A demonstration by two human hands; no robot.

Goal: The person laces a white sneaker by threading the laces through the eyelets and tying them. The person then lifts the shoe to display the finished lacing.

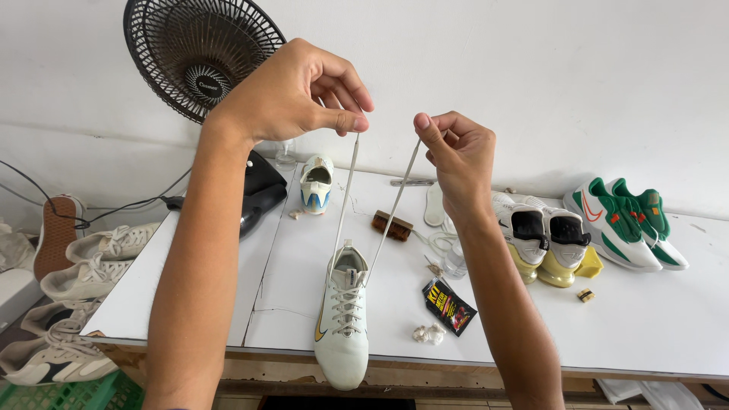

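A: White table [607,326] first, biggest thing in view. Cracked painted top, wall behind it, black fan [199,53] at the back left.

B: Shoes on it?

A: Green-and-white pair [626,224] far right, white pair with yellow soles [547,243] beside them, one small white-and-blue shoe [316,184] at the back. More worn sneakers [83,258] stacked off the left edge.

B: The one being worked on?

A: White cleat [343,319], toe toward the near edge and hanging just over it, heel away. Looks light, with a soft upper and a stiffer sole; my guess is it would slide if tugged sideways, nothing pins it down.

B: Hands?

A: Left hand [292,95] pinches the left lace end [351,182] between thumb and forefinger, closed on it. Right hand [459,156] does the same on the right lace end [396,201]. Both are raised well above the shoe, laces taut and running down to the top eyelets.

B: Lace handling?

A: Flat, thin, limp, probably a bit slick. Best held near the tips, as now; an even pull on both sides seems wise.

B: Small stuff?

A: Brush [392,225], black packet [449,306], crumpled white wad [429,333], all near the cleat, not touching.
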